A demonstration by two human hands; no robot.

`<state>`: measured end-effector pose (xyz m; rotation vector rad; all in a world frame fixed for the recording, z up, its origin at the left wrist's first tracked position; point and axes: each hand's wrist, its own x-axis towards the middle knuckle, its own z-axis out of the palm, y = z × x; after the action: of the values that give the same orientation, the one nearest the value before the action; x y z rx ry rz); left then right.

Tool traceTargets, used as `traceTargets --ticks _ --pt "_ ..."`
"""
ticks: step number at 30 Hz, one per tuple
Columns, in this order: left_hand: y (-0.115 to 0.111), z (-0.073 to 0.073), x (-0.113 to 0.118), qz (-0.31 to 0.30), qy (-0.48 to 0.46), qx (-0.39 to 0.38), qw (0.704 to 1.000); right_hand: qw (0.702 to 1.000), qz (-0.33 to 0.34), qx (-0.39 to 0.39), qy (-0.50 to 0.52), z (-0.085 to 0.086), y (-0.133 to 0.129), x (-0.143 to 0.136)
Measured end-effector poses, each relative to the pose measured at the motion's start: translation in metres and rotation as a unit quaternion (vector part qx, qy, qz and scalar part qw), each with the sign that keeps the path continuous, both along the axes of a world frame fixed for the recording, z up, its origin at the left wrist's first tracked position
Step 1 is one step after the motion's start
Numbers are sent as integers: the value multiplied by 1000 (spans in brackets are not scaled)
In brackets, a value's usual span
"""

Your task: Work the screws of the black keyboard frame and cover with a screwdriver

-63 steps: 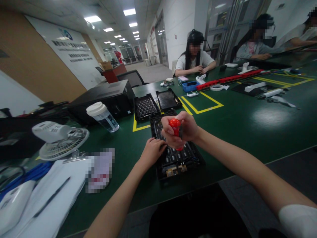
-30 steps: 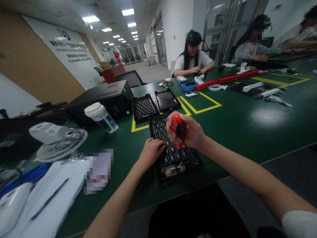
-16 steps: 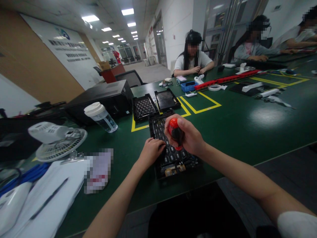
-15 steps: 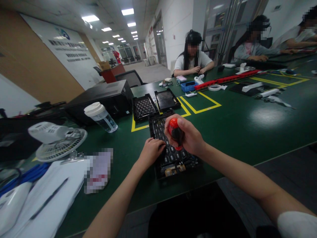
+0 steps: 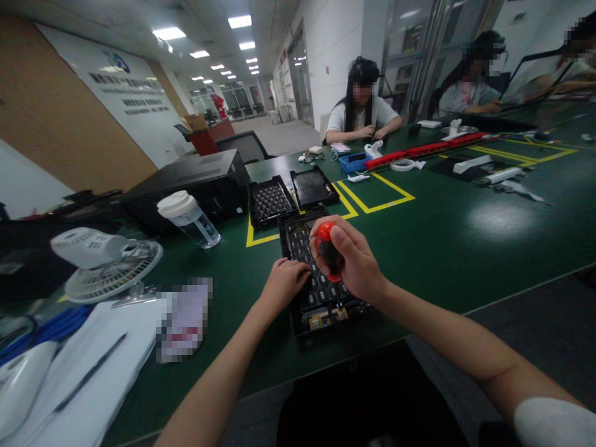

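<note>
Gripping a red-and-black screwdriver point(image 5: 328, 253) upright in a closed fist, the right hand point(image 5: 347, 261) holds it over the nearest black tray point(image 5: 321, 292), the handle's red cap up and the tip pointing down into the tray, hidden behind the fingers. The left hand point(image 5: 284, 284) rests at the tray's 9 o'clock edge, fingers curled and pressed on the rim, apparently to steady the tray on the green surface point(image 5: 465, 230). Two more black trays point(image 5: 272, 200) sit at 12 o'clock, inside yellow floor-tape lines. At 10 o'clock stand a lidded cup point(image 5: 189, 217) and a small white fan point(image 5: 109, 261). Another person point(image 5: 361, 108) sits at the far end.
</note>
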<state>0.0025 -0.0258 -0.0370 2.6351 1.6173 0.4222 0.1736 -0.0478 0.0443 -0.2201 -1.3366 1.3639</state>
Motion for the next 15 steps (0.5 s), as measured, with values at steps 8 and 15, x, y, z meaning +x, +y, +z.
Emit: traceTargets --ticks 8,15 --pt "-1 -1 0 1 -5 -1 1000 998 -63 -11 -11 -2 -13 -2" --pt "0 -3 0 -4 -7 2 1000 992 -124 -25 -11 -1 -19 -6"
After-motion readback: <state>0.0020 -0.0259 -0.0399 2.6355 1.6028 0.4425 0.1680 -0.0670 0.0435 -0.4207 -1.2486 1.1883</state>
